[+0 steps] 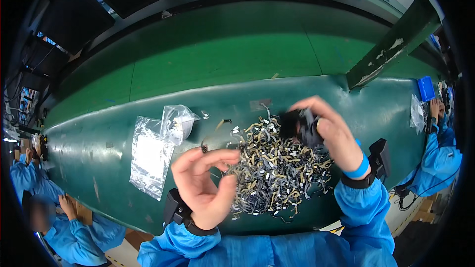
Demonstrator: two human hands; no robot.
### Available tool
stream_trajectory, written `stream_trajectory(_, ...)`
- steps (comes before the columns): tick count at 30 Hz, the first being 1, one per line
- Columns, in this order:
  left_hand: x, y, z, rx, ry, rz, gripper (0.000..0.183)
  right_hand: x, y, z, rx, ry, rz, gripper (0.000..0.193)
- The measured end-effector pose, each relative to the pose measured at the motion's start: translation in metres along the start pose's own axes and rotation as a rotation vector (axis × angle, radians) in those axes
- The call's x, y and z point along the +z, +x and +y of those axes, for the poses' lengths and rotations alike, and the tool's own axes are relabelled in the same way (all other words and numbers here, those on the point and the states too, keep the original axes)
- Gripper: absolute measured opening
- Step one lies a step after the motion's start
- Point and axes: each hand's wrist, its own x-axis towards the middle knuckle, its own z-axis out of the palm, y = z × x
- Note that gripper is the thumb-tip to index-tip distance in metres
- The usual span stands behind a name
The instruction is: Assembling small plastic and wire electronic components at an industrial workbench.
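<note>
A wide heap of short cables with small connectors point(277, 173), in tan, grey, black and white, lies on the green table in front of me. At the heap's left edge is my left hand point(205, 185), its fingers curled and a gap between thumb and fingertips. A small dark connector piece point(204, 149) shows just beyond its knuckles; whether it touches the hand I cannot tell. My right hand point(336, 133) grips a black object point(297, 126) over the heap's far right part. That object is blurred, so its kind is unclear.
Clear plastic bags point(151, 155) lie left of the heap, a few loose pieces point(223, 122) beside them. A green post point(391, 44) rises at the back right. Co-workers in blue sit at both sides point(438, 158); a blue bin point(426, 89) stands at the far right.
</note>
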Motion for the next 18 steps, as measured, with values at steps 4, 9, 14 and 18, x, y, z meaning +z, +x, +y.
stream_trajectory(4,0.009,0.003,-0.003,0.123,0.286,-0.117,0.075,0.031,-0.009,0.007,0.31,0.235,-0.142,0.041)
stream_trajectory(9,0.008,-0.001,-0.008,0.131,0.299,-0.048,0.067,0.057,-0.011,0.005,0.49,0.354,-0.132,0.049)
stream_trajectory(14,0.005,0.003,-0.002,0.137,0.441,0.071,0.061,0.052,-0.017,0.015,-0.346,-0.547,0.15,0.076)
stream_trajectory(18,0.01,0.006,-0.008,0.133,0.497,0.029,0.06,0.071,-0.025,0.035,-0.576,-0.658,0.228,0.092)
